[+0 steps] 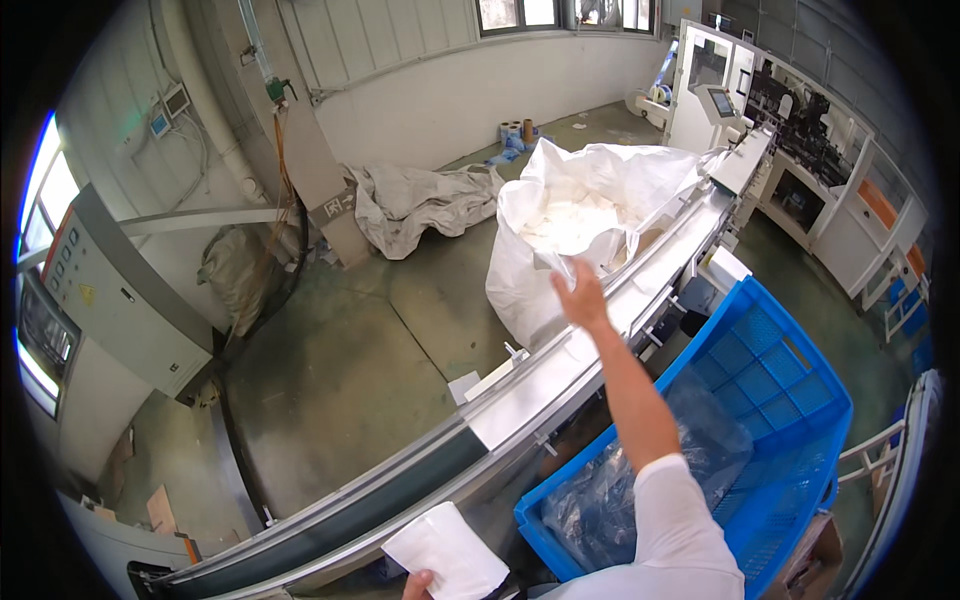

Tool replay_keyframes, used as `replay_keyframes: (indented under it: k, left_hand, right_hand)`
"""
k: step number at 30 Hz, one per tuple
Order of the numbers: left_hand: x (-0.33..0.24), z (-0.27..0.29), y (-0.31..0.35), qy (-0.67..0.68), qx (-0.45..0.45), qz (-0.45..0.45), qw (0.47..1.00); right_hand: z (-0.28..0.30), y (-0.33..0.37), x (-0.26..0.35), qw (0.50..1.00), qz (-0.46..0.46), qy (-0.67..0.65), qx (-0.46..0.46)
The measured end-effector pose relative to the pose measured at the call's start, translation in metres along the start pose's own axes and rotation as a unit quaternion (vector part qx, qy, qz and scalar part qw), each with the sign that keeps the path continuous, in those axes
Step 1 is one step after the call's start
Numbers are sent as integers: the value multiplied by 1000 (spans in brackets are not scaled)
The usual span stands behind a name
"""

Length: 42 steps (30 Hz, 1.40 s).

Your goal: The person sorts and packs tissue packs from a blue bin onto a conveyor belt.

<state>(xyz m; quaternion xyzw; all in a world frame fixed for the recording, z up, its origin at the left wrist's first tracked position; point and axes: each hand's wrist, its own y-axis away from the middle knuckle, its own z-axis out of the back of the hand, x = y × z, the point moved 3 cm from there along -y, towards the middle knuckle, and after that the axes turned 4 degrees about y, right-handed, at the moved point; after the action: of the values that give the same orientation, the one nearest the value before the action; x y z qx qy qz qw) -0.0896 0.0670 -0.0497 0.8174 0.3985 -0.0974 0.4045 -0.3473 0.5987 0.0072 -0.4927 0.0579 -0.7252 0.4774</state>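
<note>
At the bottom edge, my left hand [418, 586] is closed on a flat, folded white sheet [447, 552], gripping its lower left corner; only a thumb and a little of that hand show. My right arm stretches forward across the conveyor [385, 512]. Over its far rail, my right hand [583, 297] is slightly blurred, thumb and fingers apart, with nothing plainly held in it. Just beyond the fingers stands a large white bulk bag [520, 285], its top open on a heap of white pieces [572, 218]. White material covers the belt's middle and far stretch.
A blue plastic crate [790, 450] lined with clear film [700, 425] stands at the conveyor's right. Far right is a white machine [815, 200]. A crumpled grey sheet [415, 205] lies by a pillar. Grey control cabinet [125, 290] at left.
</note>
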Motion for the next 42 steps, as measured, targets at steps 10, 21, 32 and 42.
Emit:
replay_keyframes:
  k: [10,21,32,42]
  left_hand:
    - [-12,-61,7,106,216,38,970]
    - [99,-35,140,-66,340,-18,938]
    - [264,-142,256,-112,445,21,888]
    - [537,-269,330,-393,469,53,789]
  right_hand:
    - [126,235,202,753,-259,-400,454]
    - [297,456,297,854,-184,-257,413]
    - [503,576,174,814,-223,-517,144]
    - [738,632,9,842,-281,-460,10]
